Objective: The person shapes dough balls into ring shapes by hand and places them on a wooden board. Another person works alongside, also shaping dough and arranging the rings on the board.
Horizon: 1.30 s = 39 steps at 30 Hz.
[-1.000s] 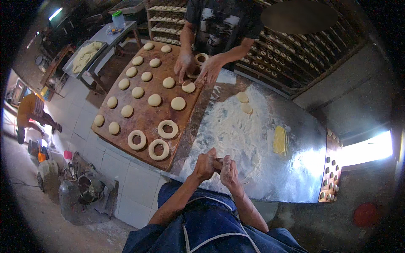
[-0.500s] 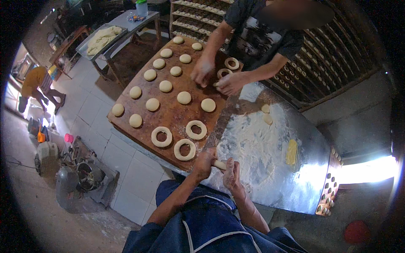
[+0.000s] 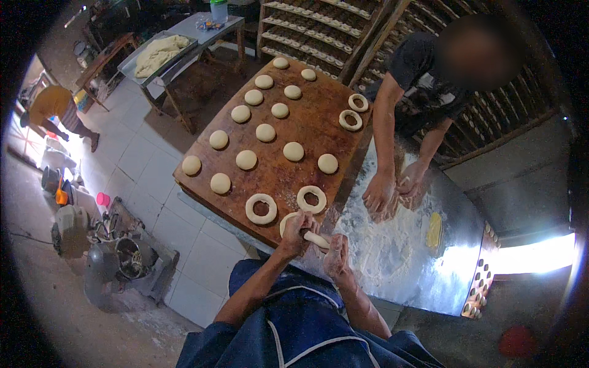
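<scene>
My left hand (image 3: 294, 236) grips one end of a pale dough strip (image 3: 316, 240) at the near right corner of the wooden board (image 3: 224, 165). A dough ring (image 3: 287, 222) lies partly hidden behind that hand. My right hand (image 3: 336, 257), dusted white, is closed at the strip's other end, over the metal table's near edge. Two more dough rings (image 3: 261, 208) lie close by on the board, two smaller ones at its far right, and several round dough pieces (image 3: 246, 159) cover the rest. Flour (image 3: 383, 251) is spread on the metal table (image 3: 429, 282).
A co-worker's hands (image 3: 380, 193) are on the floured table, near a yellow slab (image 3: 435, 230). Racks of dough rings (image 3: 313, 30) stand behind. A side table (image 3: 202, 27) holds a dough tray (image 3: 161, 56); a mixer (image 3: 129, 264) and a bending person (image 3: 55, 107) are at left.
My hands have drawn slightly apart, showing more pale strip, with my left nearer the board's rings. The co-worker's hands moved from the board to the floured table. The view has shifted.
</scene>
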{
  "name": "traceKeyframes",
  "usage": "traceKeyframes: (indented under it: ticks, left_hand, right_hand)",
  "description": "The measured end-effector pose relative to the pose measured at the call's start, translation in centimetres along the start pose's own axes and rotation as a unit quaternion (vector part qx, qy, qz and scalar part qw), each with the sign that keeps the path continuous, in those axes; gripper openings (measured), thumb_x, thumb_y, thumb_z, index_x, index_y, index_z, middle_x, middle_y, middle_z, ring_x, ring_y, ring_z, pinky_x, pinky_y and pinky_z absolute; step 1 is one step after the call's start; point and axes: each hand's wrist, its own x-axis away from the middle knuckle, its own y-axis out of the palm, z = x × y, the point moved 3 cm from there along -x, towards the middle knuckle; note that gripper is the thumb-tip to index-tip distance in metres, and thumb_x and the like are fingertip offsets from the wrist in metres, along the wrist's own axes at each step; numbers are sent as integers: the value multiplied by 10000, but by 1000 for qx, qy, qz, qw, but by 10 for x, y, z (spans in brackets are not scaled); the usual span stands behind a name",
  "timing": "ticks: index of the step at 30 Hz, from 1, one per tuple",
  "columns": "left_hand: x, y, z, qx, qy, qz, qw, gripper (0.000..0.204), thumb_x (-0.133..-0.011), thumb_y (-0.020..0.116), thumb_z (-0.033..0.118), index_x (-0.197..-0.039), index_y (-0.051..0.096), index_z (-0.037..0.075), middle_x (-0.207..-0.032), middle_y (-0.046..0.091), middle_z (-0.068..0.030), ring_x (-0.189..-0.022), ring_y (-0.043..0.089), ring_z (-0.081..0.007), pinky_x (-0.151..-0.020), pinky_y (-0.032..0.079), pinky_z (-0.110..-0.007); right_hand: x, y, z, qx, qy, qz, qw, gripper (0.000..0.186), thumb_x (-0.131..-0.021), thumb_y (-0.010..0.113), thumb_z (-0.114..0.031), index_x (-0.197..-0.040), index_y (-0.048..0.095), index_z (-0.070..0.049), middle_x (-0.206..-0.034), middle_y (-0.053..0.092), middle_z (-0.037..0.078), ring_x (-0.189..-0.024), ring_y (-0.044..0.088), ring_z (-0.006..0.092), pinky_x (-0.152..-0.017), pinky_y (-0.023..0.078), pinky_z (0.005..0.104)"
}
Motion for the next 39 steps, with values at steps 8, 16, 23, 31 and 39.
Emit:
traceKeyframes:
  ticks: [8,16,23,31,39]
  left_hand:
    - [-11,-47,-61,196,-132,30,971,277,-862,529,284,-794,551,16,-690,525,-149,-651,519,-309,-610,429,-407]
    - [-62,-101,-64,129,-258,144,947,456,-968,394,382,-742,467,-7,-612,487,-149,-597,489,-236,-584,396,-423]
    - [-68,-99,-92,-296,-65,113,946,191,-822,668,117,-924,553,4,-880,548,-207,-776,566,-409,-649,448,-495]
    - [-75,-95,-91,-203,-102,83,970,179,-793,726,130,-896,643,10,-883,585,-202,-764,610,-371,-648,483,-467]
    - [-75,-97,-86,-247,-105,102,958,218,-768,675,23,-982,652,53,-887,638,-149,-811,627,-354,-682,499,-429]
  right_hand:
    - [-76,19,-63,-187,47,-97,976,385,-1020,410,-310,-1111,569,29,-1073,600,153,-892,571,224,-780,462,393]
    - [-157,17,-130,-69,25,-135,988,339,-844,655,-235,-1058,592,21,-923,635,179,-883,607,257,-760,500,374]
    - [-153,17,-116,178,31,-64,981,648,-784,713,-228,-1310,410,1,-1212,480,245,-1062,547,427,-894,478,494]
    - [-179,41,-92,277,-52,-36,959,448,-828,664,-246,-1182,544,2,-1089,561,196,-1065,519,356,-923,437,459]
    - [-197,50,-71,333,-41,-62,940,399,-826,655,-269,-1115,597,0,-1025,579,179,-1016,527,353,-912,448,447]
